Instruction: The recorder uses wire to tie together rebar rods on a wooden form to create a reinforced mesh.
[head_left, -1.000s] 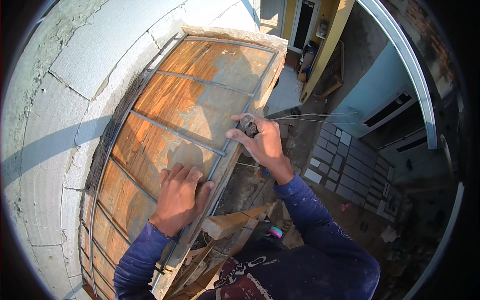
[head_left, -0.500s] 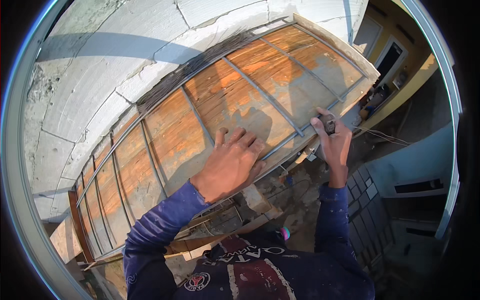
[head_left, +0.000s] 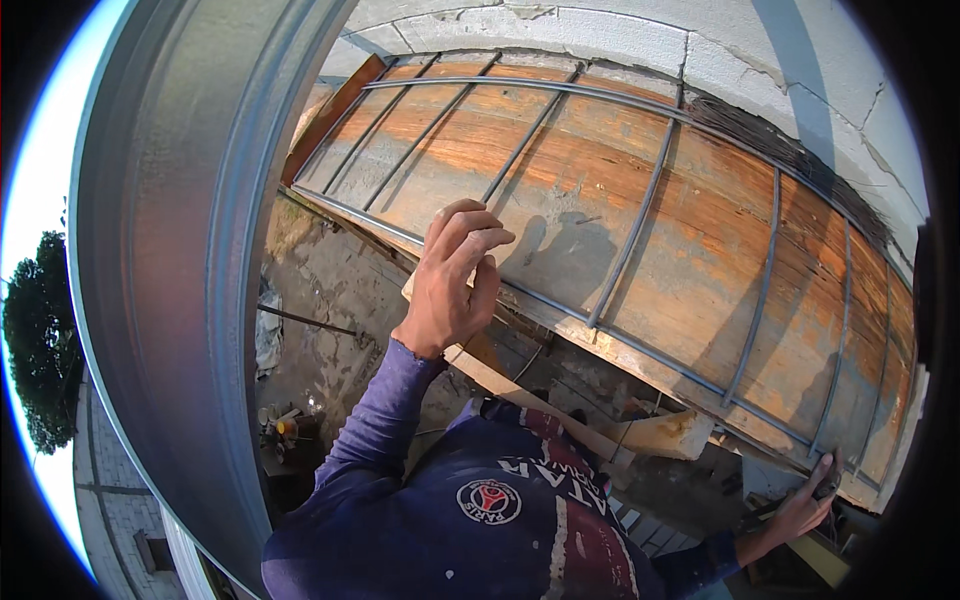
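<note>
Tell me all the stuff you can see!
Wooden board: one, orange-brown and grey, middle to right
Cross rods: about eight, grey, across it
Long rods: two or more, grey, along its edges
Wire bundle: one, dark, far edge
Block wall: one, whitish, behind
Metal frame: one, silvery, left
Tree: one, green, far left
Timber pieces: several, pale brown, by the board's near edge
Ground: one, grey-brown, below left
Dark object: one, blackish, lower right, held, kind unclear
Shirt: one, navy, maroon and white, bottom
Left grip: one, bare, over the board's near edge
Right grip: one, bare, lower right
</note>
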